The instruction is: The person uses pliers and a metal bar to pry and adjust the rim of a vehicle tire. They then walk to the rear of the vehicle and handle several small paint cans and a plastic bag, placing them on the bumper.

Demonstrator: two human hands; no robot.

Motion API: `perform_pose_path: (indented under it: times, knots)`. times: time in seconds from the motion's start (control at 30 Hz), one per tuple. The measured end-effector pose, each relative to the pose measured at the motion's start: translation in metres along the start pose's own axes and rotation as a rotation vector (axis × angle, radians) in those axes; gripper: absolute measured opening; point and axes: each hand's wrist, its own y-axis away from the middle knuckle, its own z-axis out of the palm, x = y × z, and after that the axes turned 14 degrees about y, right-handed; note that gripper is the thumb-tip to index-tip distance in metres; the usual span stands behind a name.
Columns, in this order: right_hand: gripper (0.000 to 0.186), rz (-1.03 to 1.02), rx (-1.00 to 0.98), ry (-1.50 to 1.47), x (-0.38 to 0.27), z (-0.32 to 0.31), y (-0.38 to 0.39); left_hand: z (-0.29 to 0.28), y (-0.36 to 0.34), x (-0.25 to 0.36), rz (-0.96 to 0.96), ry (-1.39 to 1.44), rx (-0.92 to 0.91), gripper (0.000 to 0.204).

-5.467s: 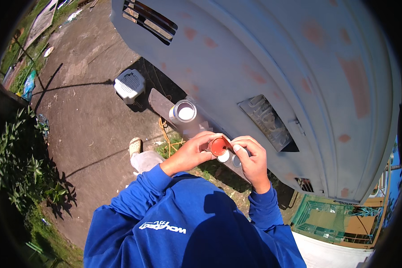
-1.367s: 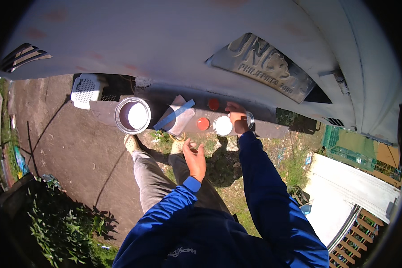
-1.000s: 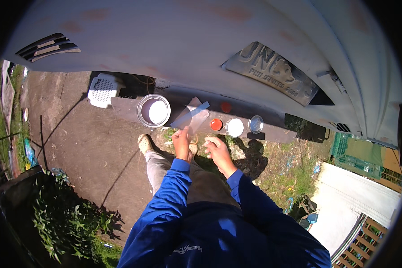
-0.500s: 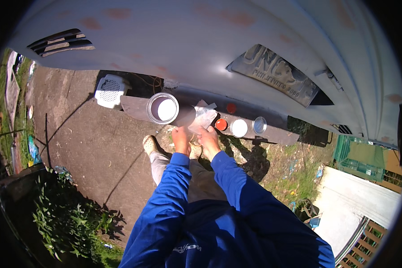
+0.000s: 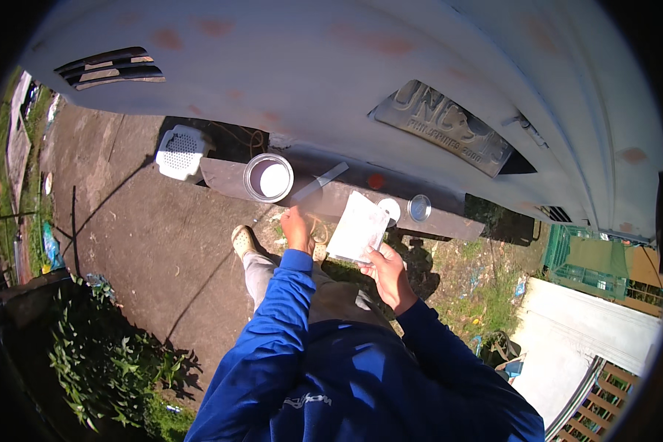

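My right hand (image 5: 387,272) grips a folded white, pinkish-smudged sheet (image 5: 356,228). My left hand (image 5: 296,225) is closed just below the lower end of a straight strip (image 5: 322,180); what its fingers hold is unclear. Behind them, a narrow ledge (image 5: 446,222) under the vehicle carries a large open paint can (image 5: 268,178) with pale contents at left, a red round spot or tin (image 5: 376,181), a white-topped tin (image 5: 392,208) partly behind the sheet, and a small metal tin (image 5: 419,208).
The grey vehicle panel (image 5: 295,66), with reddish patches, overhangs the ledge. A white perforated plastic stool (image 5: 181,153) stands left. Plants (image 5: 103,350) grow at lower left. A green cage (image 5: 583,261) and white board (image 5: 560,324) are at right. My feet (image 5: 244,241) are on the ground.
Since half a second ago, my right hand has moved right and toward me, lifting the sheet away from the strip. The second red tin is now hidden behind it. My left hand stays about in place.
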Motion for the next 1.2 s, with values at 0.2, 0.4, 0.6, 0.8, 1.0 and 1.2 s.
perform_pose_path:
  times: [0.2,0.4,0.6,0.8,1.0,1.2]
  knots:
    - [0.017,0.018,-0.158,-0.251,-0.018,0.020,0.039,-0.052,0.168,0.032,-0.003,-0.335,-0.528,0.054]
    - [0.024,-0.033,-0.322,-0.153,-0.028,0.065,0.050,-0.053,0.210,0.093,0.008,-0.297,-0.541,0.041]
    - [0.029,-0.253,-0.267,-0.116,-0.036,0.099,0.046,-0.074,0.230,0.149,-0.018,-0.339,-0.466,0.035]
    - [0.022,-0.252,-0.237,-0.196,-0.021,0.138,0.081,-0.104,0.259,0.189,-0.055,-0.276,-0.600,0.026]
    - [0.023,-0.380,-0.182,-0.128,0.008,0.175,0.111,-0.180,0.248,0.219,-0.072,-0.407,-0.629,0.027]
    - [0.019,-0.347,-0.187,-0.157,0.034,0.182,0.139,-0.190,0.287,0.263,-0.110,-0.500,-0.736,0.035]
